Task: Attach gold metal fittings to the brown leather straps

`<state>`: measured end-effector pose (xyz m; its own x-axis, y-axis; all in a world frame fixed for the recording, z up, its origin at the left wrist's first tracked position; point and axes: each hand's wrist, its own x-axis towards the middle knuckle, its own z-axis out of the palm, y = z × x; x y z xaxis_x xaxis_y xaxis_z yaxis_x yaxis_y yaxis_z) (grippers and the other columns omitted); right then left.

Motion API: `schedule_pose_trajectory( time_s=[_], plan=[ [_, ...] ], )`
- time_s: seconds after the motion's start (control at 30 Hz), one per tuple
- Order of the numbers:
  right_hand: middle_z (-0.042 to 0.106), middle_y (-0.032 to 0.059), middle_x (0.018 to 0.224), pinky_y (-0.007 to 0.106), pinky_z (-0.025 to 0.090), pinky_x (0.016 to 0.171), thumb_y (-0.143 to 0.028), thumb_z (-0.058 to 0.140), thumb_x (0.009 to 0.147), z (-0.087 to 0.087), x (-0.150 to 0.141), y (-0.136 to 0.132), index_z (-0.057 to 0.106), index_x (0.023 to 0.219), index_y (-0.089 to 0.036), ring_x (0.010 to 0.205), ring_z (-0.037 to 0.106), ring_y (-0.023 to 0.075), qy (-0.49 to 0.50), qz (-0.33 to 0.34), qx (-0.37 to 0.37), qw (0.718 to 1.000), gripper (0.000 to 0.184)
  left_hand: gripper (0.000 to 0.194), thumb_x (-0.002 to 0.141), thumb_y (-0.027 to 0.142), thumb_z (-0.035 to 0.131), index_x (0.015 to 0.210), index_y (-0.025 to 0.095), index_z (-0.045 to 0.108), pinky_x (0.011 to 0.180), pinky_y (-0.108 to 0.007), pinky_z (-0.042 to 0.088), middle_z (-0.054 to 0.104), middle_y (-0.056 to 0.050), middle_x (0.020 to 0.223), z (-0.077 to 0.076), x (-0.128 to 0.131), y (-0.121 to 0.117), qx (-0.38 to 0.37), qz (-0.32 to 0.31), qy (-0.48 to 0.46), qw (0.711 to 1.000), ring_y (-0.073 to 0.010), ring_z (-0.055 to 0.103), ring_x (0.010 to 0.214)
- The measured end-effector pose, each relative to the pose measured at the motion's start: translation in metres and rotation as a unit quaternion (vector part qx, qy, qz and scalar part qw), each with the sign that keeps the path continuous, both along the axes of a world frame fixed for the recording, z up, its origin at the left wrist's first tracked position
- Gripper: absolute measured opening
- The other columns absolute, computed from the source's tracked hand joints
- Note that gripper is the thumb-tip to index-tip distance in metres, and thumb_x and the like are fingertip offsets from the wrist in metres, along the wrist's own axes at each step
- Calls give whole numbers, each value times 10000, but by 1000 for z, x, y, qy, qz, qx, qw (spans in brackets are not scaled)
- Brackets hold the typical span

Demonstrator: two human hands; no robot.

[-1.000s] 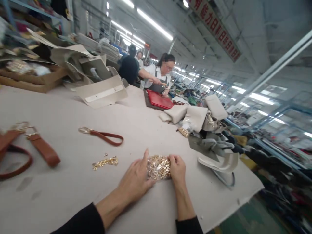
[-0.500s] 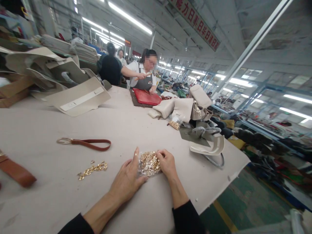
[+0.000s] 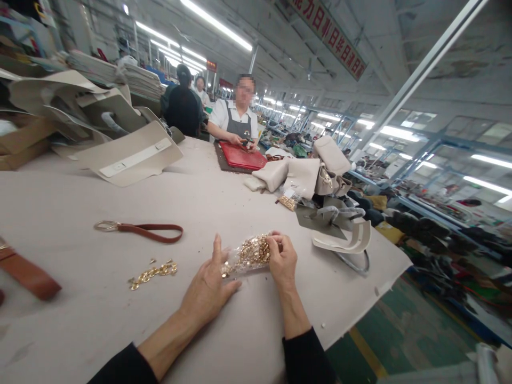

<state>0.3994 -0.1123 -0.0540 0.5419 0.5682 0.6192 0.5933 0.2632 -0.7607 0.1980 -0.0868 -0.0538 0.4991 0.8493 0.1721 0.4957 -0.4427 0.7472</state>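
Between the fingers of the left hand (image 3: 206, 288) and right hand (image 3: 283, 261): a clear bag (image 3: 254, 252) of small gold pieces

At the bag's right end, right fingers bent and pinched on the plastic. At its left end, left fingers spread wide, with thumb well apart from raised forefinger; impossible to tell whether gripping the plastic.

Just left of the left fingers, on the bench (image 3: 224, 210), a short row of loose gold fittings (image 3: 154, 271). Beyond those, a looped brown strap (image 3: 140, 232) with a gold-coloured clasp. Farther left of the fingers, a wider brown leather piece (image 3: 30, 274). Beyond the right fingers, a smaller bag of gold bits (image 3: 287, 202) beside pale bags (image 3: 302, 176). Well past both hands, a co-worker (image 3: 236, 120) bent over a red item (image 3: 242, 156).
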Motion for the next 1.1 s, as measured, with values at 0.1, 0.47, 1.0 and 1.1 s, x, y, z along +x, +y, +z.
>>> schedule_pose_trajectory(
  time_s=[0.1, 0.47, 1.0, 1.1],
  plan=[
    [655, 72, 946, 323, 447, 876, -337, 567, 928, 3, -1, -2, 633, 809, -178, 1018, 610, 221, -25, -4, 20, 999, 209, 1047, 800, 251, 672, 1556, 151, -45, 1115, -443, 399, 541, -135, 1418, -3, -1, 2, 30, -22, 27, 999, -276, 511, 1297],
    [627, 80, 975, 356, 457, 894, -287, 556, 953, 10, -2, -7, 619, 842, -183, 1028, 587, 220, -94, -20, 64, 993, 164, 715, 856, 374, 596, 1469, 72, 385, 1209, -474, 264, 391, -143, 1531, 6, 0, -2, 138, -77, 191, 969, -295, 332, 1428],
    [638, 79, 989, 410, 436, 965, -264, 543, 974, 11, 2, -12, 631, 880, -194, 1088, 568, 236, -144, -27, 88, 985, 146, 736, 844, 396, 599, 1461, 60, 378, 1194, -493, 295, 385, -160, 1530, 3, 1, -2, 157, -79, 189, 966, -310, 349, 1421],
    [639, 85, 1010, 414, 438, 969, -261, 541, 973, 12, 0, -13, 632, 885, -196, 1096, 568, 238, -142, -27, 84, 986, 143, 746, 841, 406, 594, 1459, 50, 375, 1191, -497, 297, 382, -169, 1529, 2, 1, -2, 157, -78, 187, 967, -312, 347, 1422]
  ],
)
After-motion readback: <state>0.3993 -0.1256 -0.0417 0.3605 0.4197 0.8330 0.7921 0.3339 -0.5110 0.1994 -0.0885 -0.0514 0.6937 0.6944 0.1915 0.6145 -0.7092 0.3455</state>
